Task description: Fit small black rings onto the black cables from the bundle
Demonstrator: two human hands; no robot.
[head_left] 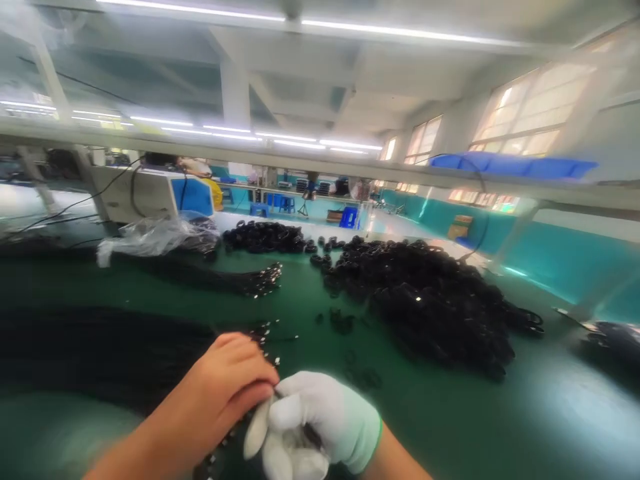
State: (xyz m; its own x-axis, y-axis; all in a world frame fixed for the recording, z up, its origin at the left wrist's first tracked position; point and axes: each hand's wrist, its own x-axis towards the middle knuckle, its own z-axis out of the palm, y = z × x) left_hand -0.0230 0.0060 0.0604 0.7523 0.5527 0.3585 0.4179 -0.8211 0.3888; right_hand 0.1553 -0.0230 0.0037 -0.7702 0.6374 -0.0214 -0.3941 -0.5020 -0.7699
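My bare left hand (233, 377) is closed in a pinch, its fingertips meeting those of my right hand (320, 417), which wears a white glove with a green cuff. A thin black cable (278, 395) shows between the two sets of fingertips; most of it is hidden. The gloved fingers are curled, with something dark inside the palm. Beside and under my left hand lies a wide bundle of black cables (100, 347) with small white ends. Another cable bundle (215, 277) with pale tips lies farther back.
A large heap of coiled black cables (435, 293) covers the right middle of the green table (540, 400), with a smaller heap (265, 237) behind. Crumpled clear plastic (150, 237) lies by a white and blue machine (150, 193). A shelf (300, 150) spans above, carrying a blue tray (515, 165).
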